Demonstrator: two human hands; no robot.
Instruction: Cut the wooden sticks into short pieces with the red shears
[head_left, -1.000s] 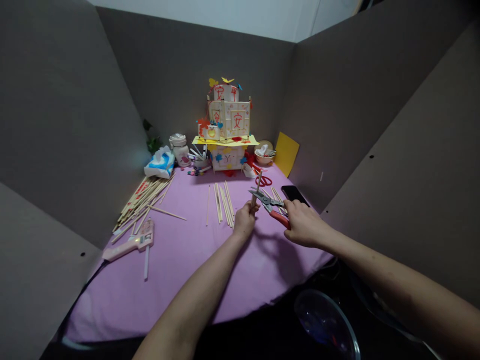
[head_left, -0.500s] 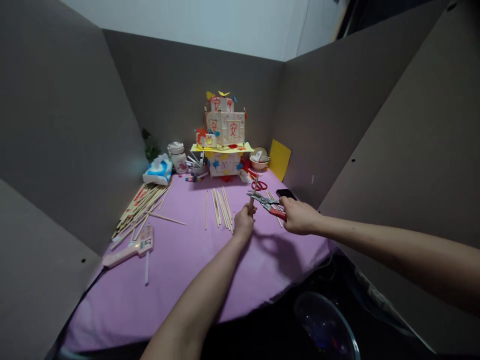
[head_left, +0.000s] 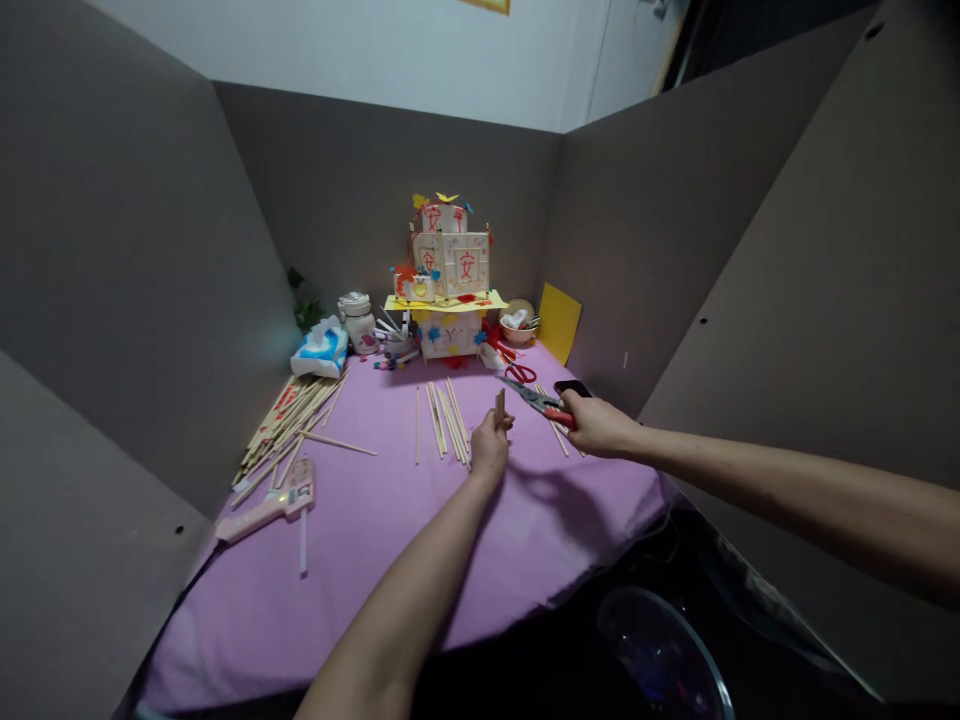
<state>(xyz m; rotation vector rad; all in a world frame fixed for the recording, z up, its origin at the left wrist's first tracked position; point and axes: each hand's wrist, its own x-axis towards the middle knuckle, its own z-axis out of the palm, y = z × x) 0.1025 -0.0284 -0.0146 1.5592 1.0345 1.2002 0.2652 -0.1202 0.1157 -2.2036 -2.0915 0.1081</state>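
Observation:
Closed around a few short wooden sticks (head_left: pixel 500 404), my left hand (head_left: pixel 490 446) is raised over the middle of the table, with the stick ends poking up above the fingers. My right hand (head_left: pixel 600 424) grips red-handled pruning shears (head_left: pixel 541 402), whose blades point left, just above and right of the sticks and apart from them. Several loose sticks (head_left: pixel 448 420) lie side by side on the cloth left of my left hand. A few more sticks (head_left: pixel 555 430) lie beneath the shears, partly hidden by my right hand.
A decorated paper-and-stick tower (head_left: pixel 450 270) stands at the back of the purple cloth (head_left: pixel 360 560). On the left are a stick pile (head_left: pixel 289 425), a pink glue gun (head_left: pixel 274 505) and a tissue pack (head_left: pixel 321 350). Red scissors (head_left: pixel 519 373), a dark phone (head_left: pixel 572 388) and a bowl (head_left: pixel 519 328) sit right.
The shears have come away from the sticks, moving slightly up and right. The longer stick end that stood between the blades no longer shows above my left hand. The view has shifted a little.

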